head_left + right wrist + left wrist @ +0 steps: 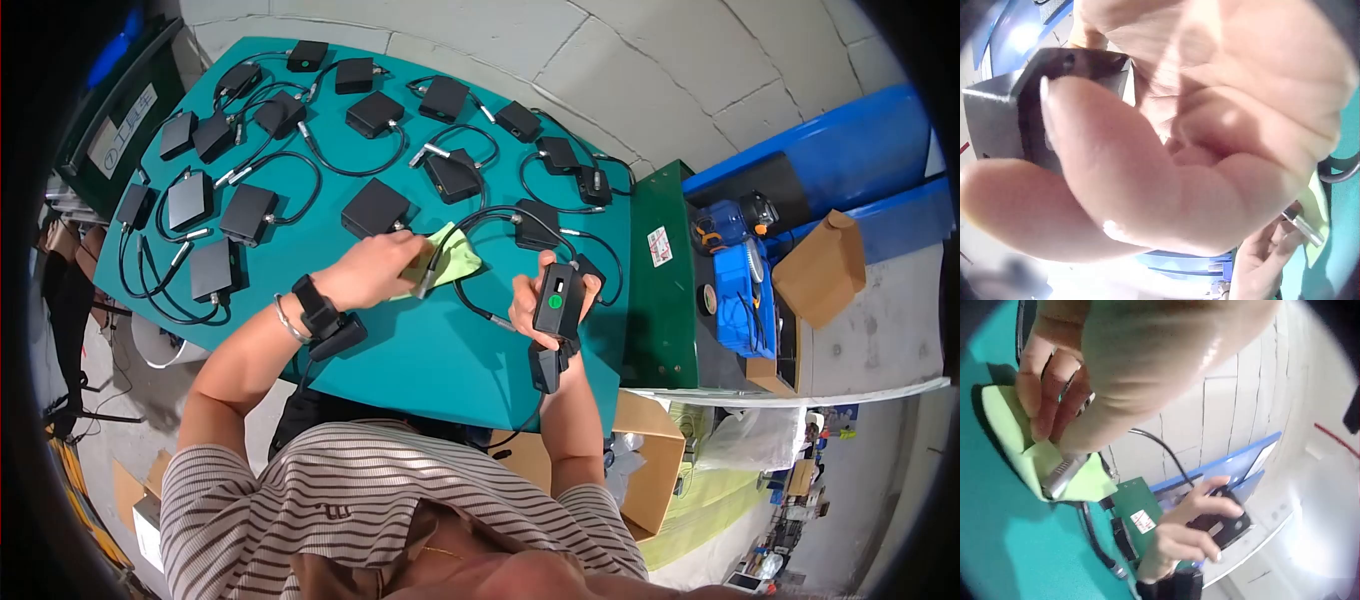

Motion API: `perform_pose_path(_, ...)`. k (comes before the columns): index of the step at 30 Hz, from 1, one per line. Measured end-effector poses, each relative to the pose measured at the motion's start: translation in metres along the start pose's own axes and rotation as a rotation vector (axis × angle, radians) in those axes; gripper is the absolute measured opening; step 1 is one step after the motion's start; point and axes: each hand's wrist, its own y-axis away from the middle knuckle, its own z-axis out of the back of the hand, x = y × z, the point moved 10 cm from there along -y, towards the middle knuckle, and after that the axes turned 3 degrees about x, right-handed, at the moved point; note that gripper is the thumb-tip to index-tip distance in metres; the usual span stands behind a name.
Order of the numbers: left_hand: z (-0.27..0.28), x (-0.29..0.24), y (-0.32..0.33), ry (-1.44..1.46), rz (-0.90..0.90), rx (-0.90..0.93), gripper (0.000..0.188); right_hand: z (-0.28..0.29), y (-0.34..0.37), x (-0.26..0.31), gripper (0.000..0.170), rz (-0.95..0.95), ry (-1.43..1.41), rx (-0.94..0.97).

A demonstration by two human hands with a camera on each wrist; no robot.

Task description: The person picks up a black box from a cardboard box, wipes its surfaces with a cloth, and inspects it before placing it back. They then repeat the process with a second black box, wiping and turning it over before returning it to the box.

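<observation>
Head view: a light-green cloth (458, 258) and a silver metal plug (427, 285) are being held in the left hand (375, 268); at four o'clock from them, a black rectangular box (557, 300) is gripped by the right hand (524, 305) above the teal desk (480, 370). More black boxes (375, 208) are spread from nine round to two. Left wrist: the plug is pinched against the cloth, tip towards seven; wiping appears unfinished. Right wrist: the box is clasped around ten. Which boxes have been wiped cannot be told.
</observation>
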Motion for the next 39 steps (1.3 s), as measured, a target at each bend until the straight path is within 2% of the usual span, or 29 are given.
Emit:
perform_pose_path(1,-0.007,-0.005,-0.001,-0.135,0.021,0.042,0.031,-0.002,-0.001,0.001,0.074,0.009,0.010,0.003)
perform_pose_path(2,-0.013,0.000,-0.003,-0.155,0.019,0.008,0.025,-0.005,-0.003,0.003,0.078,0.027,0.014,0.012)
perform_pose_path(5,-0.019,0.002,-0.007,-0.096,0.033,0.077,0.019,0.000,-0.003,0.002,0.096,0.027,0.018,-0.002)
perform_pose_path(7,-0.008,-0.003,-0.005,-0.092,-0.025,0.028,0.015,0.003,-0.007,-0.004,0.100,0.021,0.040,-0.066)
perform_pose_path(9,0.012,-0.003,0.000,0.095,0.015,-0.023,0.014,0.008,-0.009,-0.010,0.101,-0.021,0.154,-0.114)
perform_pose_path(10,0.023,0.006,0.004,0.232,0.187,-0.030,0.012,0.011,-0.009,-0.013,0.102,-0.033,0.196,-0.164)
perform_pose_path(11,0.039,0.000,0.009,0.315,0.206,-0.131,0.011,0.014,-0.009,-0.015,0.103,-0.043,0.237,-0.215)
perform_pose_path(14,0.055,-0.010,0.016,0.411,0.206,-0.225,0.010,0.023,-0.009,-0.024,0.106,-0.095,0.252,-0.262)
perform_pose_path(16,0.075,-0.055,0.017,0.302,-0.090,-0.398,0.009,0.032,-0.005,-0.028,0.107,-0.155,0.319,-0.266)
perform_pose_path(17,0.072,-0.075,0.015,0.222,-0.156,-0.344,0.013,0.037,-0.002,-0.034,0.109,-0.214,0.388,-0.273)
perform_pose_path(19,0.063,-0.107,0.010,0.060,-0.370,-0.377,0.018,0.032,0.002,-0.044,0.106,-0.222,0.421,-0.290)
perform_pose_path(21,0.046,-0.112,0.000,0.071,-0.469,-0.296,0.022,0.031,0.005,-0.048,0.104,-0.235,0.493,-0.332)
perform_pose_path(22,0.034,-0.110,-0.005,0.087,-0.471,-0.230,0.025,0.020,0.003,-0.055,0.103,-0.331,0.496,-0.210)
perform_pose_path(25,0.031,-0.104,-0.007,0.103,-0.465,-0.235,0.031,0.027,0.001,-0.053,0.106,-0.252,0.412,-0.229)
perform_pose_path(27,0.035,-0.106,-0.005,0.070,-0.464,-0.290,0.032,0.028,0.001,-0.059,0.108,-0.327,0.428,-0.233)
perform_pose_path(29,0.020,-0.093,-0.012,0.158,-0.327,-0.088,0.028,0.020,0.000,-0.074,0.108,-0.476,0.508,-0.168)
perform_pose_path(30,0.021,-0.094,-0.011,0.097,-0.371,-0.141,0.024,0.023,0.000,-0.076,0.108,-0.480,0.529,-0.181)
perform_pose_path(34,0.024,-0.075,-0.017,-0.032,-0.348,-0.273,0.023,0.022,-0.004,-0.078,0.107,-0.474,0.478,-0.199)
perform_pose_path(36,0.036,-0.055,-0.017,-0.029,-0.277,-0.378,0.024,0.017,-0.002,-0.074,0.109,-0.430,0.463,-0.173)
perform_pose_path(37,0.041,-0.041,-0.018,0.019,-0.202,-0.402,0.023,0.015,-0.002,-0.072,0.110,-0.422,0.490,-0.116)
perform_pose_path(39,0.044,-0.022,-0.017,0.112,-0.124,-0.397,0.015,0.015,-0.004,-0.059,0.110,-0.357,0.470,-0.125)
